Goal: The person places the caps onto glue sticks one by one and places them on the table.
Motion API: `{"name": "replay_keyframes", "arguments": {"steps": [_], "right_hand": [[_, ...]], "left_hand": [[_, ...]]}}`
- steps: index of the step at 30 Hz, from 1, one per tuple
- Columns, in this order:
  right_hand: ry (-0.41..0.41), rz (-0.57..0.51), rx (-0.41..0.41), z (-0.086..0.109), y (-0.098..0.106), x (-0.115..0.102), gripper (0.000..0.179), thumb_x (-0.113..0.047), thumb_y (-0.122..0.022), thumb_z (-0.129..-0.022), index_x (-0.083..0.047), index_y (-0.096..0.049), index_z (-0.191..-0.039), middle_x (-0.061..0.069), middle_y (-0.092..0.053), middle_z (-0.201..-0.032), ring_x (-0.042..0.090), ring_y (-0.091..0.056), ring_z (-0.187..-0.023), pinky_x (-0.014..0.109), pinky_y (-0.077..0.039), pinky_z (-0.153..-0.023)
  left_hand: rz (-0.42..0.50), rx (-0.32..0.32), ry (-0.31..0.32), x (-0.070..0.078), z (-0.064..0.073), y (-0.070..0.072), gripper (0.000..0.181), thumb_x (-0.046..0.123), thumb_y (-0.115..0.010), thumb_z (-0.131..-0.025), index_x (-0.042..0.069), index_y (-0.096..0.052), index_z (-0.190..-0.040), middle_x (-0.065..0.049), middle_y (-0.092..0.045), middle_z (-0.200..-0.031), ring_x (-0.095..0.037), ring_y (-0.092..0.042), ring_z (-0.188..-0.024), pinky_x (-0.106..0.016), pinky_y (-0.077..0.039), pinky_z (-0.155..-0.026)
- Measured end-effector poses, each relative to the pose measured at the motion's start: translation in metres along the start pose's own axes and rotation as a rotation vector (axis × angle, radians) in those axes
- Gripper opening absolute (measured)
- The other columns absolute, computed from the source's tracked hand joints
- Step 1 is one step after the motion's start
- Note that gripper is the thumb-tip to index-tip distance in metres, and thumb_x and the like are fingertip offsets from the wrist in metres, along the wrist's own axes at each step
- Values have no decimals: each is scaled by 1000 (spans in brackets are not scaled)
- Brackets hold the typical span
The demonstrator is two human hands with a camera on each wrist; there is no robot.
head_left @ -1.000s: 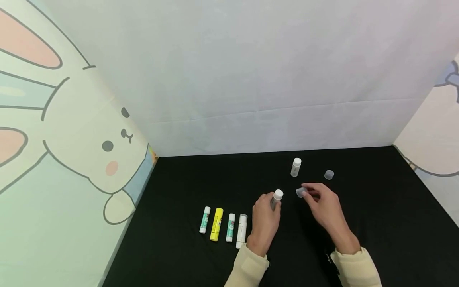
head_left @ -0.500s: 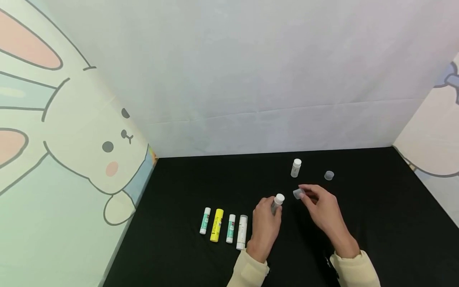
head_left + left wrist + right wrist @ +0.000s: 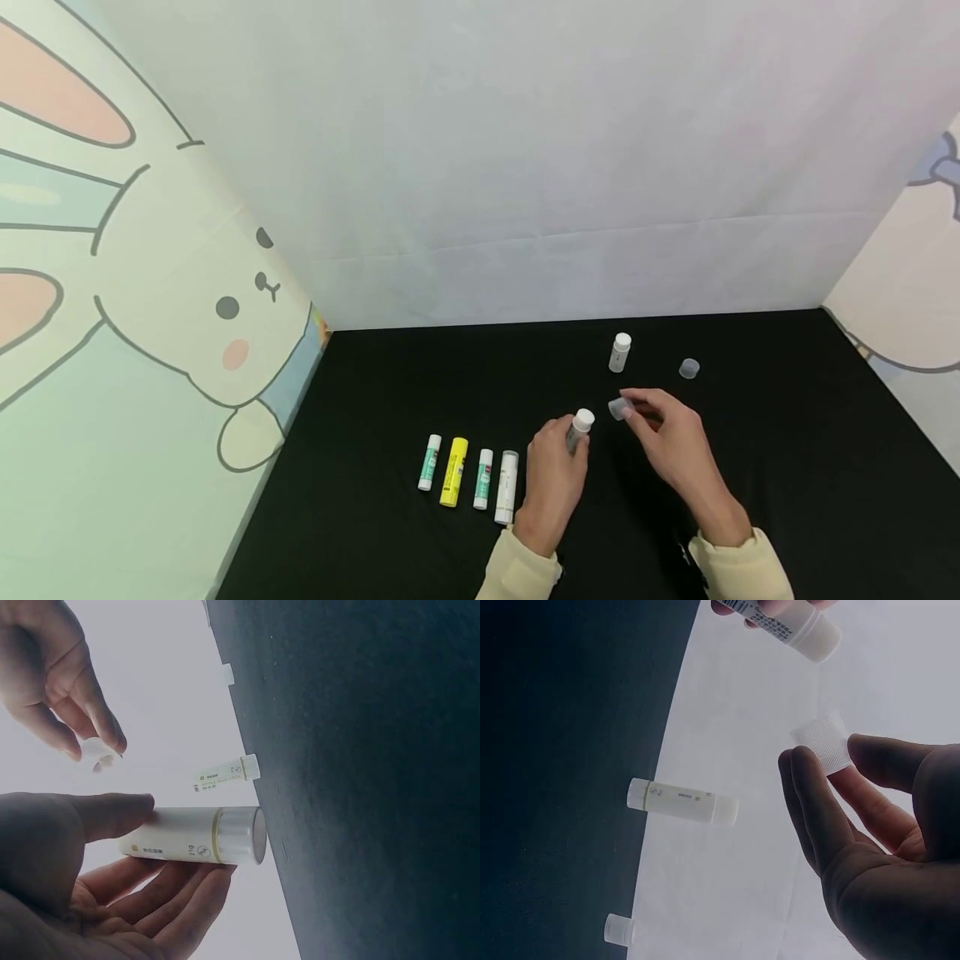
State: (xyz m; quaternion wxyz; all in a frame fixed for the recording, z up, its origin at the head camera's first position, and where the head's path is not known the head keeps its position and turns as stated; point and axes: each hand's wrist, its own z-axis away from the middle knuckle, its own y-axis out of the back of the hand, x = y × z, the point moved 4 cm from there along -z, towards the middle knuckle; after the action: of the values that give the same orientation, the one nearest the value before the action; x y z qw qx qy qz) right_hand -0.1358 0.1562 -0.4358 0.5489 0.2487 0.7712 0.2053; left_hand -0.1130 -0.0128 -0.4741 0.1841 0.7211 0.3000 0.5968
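My left hand (image 3: 555, 483) grips an uncapped white glue stick (image 3: 187, 834) between thumb and fingers, its white top up. The right hand (image 3: 675, 446) pinches a translucent ribbed cap (image 3: 823, 742) with thumb and fingertips, just right of that glue stick's top and apart from it. Behind the hands, a second uncapped glue stick (image 3: 619, 352) stands upright on the black table. To its right sits another translucent cap (image 3: 688, 368).
Left of my left hand lie several capped glue sticks in a row: a white one (image 3: 506, 487), two green-and-white ones, including the leftmost (image 3: 429, 462), and a yellow one (image 3: 453, 472). A pale cloth wall (image 3: 540, 167) rises behind the black table (image 3: 375, 375).
The right hand with its cap has moved slightly left and nearer, closer to the held glue stick. The left hand has come slightly nearer with its glue stick.
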Motion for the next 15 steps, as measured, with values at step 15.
{"name": "replay_keyframes", "arguments": {"steps": [15], "right_hand": [[53, -5, -3, 1, -2, -5, 28, 4, -76, -94, -1, -75, -121, 13, -74, -110, 29, -73, -94, 35, -62, -78]], "left_hand": [[0, -10, 5, -3, 3, 3, 15, 5, -81, -93, 8, -78, -108, -5, -74, -98, -19, -75, -94, -36, -62, -81]]}}
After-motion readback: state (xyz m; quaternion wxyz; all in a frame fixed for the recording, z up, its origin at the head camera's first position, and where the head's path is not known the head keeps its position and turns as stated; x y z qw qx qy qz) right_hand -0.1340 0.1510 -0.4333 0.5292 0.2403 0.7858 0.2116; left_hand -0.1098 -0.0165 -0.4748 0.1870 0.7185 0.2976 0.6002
